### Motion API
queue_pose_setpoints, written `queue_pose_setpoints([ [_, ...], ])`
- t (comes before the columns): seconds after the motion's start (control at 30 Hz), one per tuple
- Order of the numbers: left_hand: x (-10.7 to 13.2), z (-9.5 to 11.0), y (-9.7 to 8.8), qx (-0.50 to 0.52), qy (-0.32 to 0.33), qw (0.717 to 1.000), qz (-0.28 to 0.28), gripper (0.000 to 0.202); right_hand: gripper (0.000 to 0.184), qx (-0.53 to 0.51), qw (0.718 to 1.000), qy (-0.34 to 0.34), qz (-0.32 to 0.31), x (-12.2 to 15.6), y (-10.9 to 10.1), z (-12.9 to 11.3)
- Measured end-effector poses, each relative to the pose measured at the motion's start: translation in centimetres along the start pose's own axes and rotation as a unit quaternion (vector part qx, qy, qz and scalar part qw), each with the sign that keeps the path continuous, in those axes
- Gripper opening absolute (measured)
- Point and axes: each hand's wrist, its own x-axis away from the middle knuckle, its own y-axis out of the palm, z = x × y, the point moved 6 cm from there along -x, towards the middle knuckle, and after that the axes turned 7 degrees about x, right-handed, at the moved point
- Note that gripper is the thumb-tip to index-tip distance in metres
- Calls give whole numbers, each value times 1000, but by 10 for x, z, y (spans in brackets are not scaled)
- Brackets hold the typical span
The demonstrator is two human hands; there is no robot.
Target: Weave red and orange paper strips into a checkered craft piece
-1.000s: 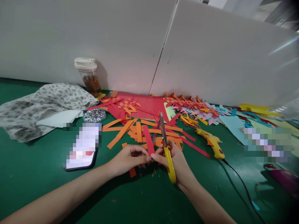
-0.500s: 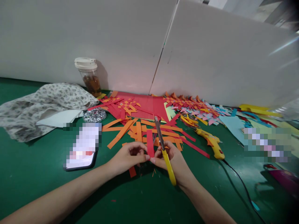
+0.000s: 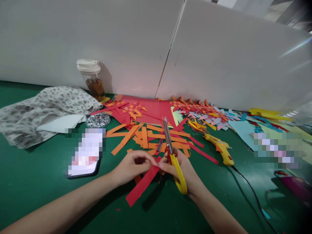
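My left hand (image 3: 133,165) pinches the upper end of a long red paper strip (image 3: 141,186), which slants down and to the left over the green table (image 3: 36,175). My right hand (image 3: 181,169) grips yellow-handled scissors (image 3: 174,156), blades pointing up and away, and its fingertips also touch the strip's top end. Just beyond both hands lies a heap of orange and red paper strips (image 3: 146,136).
A phone (image 3: 85,156) lies left of my hands. A yellow glue gun (image 3: 219,148) with a black cord lies to the right. Behind are woven paper fish (image 3: 197,109), a dish of googly eyes (image 3: 98,120), a lidded cup (image 3: 92,79), patterned cloth (image 3: 44,107) and white boards.
The red strip stood upright between my hands; now it is swung down and hangs toward me to the left. The scissors have shifted slightly right and lower.
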Motion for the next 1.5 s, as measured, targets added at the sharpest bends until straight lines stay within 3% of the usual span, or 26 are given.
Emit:
queue_pose_setpoints([
  [0.1, 1, 1, 1, -14, -16, 1000, -1, 11, 51, 2, 1000, -7, 0, 1, 1, -1],
  [0.27, 0, 5, -4, -3, -73, 995, 64, 21, 51, -11, 998, -34, 56, -1, -8, -5],
  [0.43, -2, -6, 2, 25, -113, 993, 17, 20, 51, -21, 988, -72, 136, -3, -23, -7],
  [0.53, -3, -11, 1, 31, -118, 992, 17, 20, 50, -39, 983, -88, 156, -2, -27, -7],
  [0.8, 0, -6, 2, -50, -99, 993, 30, 16, 46, -47, 979, -104, 168, 2, -26, -10],
  [1.5, 0, -8, 3, -32, -119, 992, 27, 16, 49, -52, 973, -116, 192, 3, -29, -13],
])
